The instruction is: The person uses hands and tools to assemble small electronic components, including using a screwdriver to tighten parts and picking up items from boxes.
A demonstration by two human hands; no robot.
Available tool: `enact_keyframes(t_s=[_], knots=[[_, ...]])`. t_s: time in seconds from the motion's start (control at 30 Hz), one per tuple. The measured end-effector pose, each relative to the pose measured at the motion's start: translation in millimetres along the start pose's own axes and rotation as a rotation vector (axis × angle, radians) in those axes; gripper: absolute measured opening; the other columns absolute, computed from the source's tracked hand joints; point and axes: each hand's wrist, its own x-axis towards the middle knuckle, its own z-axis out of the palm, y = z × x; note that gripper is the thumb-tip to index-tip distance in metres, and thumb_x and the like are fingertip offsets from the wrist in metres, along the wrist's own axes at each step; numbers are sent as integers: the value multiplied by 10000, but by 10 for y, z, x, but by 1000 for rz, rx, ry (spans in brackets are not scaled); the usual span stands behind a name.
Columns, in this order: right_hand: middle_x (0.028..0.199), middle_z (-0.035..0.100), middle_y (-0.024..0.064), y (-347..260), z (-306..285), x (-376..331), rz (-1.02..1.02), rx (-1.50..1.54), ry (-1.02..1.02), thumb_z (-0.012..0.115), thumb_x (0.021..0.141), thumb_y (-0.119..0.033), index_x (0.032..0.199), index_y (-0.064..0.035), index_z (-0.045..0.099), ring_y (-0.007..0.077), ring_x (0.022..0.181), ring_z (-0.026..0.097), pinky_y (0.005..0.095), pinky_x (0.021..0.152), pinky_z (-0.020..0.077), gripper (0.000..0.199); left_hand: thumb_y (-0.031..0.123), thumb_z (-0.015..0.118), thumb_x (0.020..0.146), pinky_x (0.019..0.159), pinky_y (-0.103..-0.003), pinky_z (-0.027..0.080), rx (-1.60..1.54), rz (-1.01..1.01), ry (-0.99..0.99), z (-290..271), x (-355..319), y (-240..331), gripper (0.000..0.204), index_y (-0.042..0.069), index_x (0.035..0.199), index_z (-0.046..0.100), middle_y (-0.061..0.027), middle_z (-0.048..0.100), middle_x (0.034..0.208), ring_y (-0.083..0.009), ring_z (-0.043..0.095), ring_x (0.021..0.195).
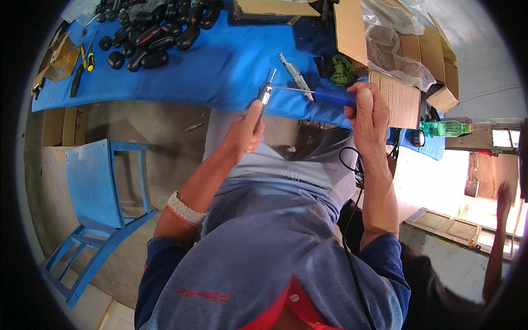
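Note:
My left hand (243, 132) is closed around a slim dark and silver metal assembly (266, 94), which has a thin shaft sticking up from its top. A screwdriver (333, 98) with a blue handle is gripped in my right hand (368, 110). Its long shank points left, and the tip meets the upper part of the assembly or lies just in front of it; I cannot tell which. Beyond the screwdriver, a similar silver metal assembly (296, 76) lies on the blue-covered table (220, 71).
Rounded black casings (157, 44) are heaped at the far left, near a yellow-and-black screwdriver (91, 61). Right of centre are a green cloth (343, 70) and a cardboard box (397, 99). A green bottle (446, 128) lies beyond. A blue chair (93, 184) stands left; another person's arm (499, 231) shows right.

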Motion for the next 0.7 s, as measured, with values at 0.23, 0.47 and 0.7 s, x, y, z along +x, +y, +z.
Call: enact_keyframes(t_s=[0.23, 0.47, 0.7], knots=[[695, 532, -6, -86, 130, 161, -85, 1, 5, 542, 971, -261, 932, 9, 599, 55, 612, 481, 211, 535, 378, 279, 642, 449, 899, 356, -249, 195, 32, -21, -3, -17, 2, 8, 593, 100, 659, 440, 37, 308, 469, -73, 271, 371], [580, 529, 48, -224, 57, 270, 8, -196, -27, 506, 976, -358, 899, 23, 609, 119, 558, 511, 255, 523, 398, 403, 623, 408, 925, 366, -254, 191, 10, -9, -26, -10, -2, -7, 579, 91, 697, 432, 32, 313, 483, -75, 256, 381], [572, 524, 149, -267, 71, 432, -175, -492, -24, 523, 960, -378, 743, 34, 587, 283, 519, 493, 377, 540, 425, 471, 607, 387, 939, 360, -257, 174, 11, -1, -58, -32, 39, -26, 579, 90, 680, 422, 30, 309, 482, -75, 245, 372]])
